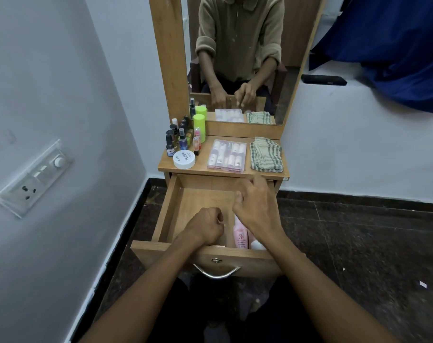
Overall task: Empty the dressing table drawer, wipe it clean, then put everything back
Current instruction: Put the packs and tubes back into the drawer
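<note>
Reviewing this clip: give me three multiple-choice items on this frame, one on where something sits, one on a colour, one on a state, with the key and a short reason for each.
1. Where does the folded checked cloth lie?
A. On the right end of the tabletop
B. Inside the drawer
C. On the floor

2. What colour is the tall cylindrical container among the small bottles?
A. Dark blue
B. Bright green
C. Red

3. What state is the drawer in?
A. Pushed shut
B. Taken out and set on the floor
C. Pulled open, a pink tube lying in it

Key:
1 A: the cloth sits beside the clear plastic case, at the tabletop's right edge.
2 B: it stands lime green behind the bottles.
3 C: the drawer's inside shows, with the tube at its front right under the right hand.
</note>
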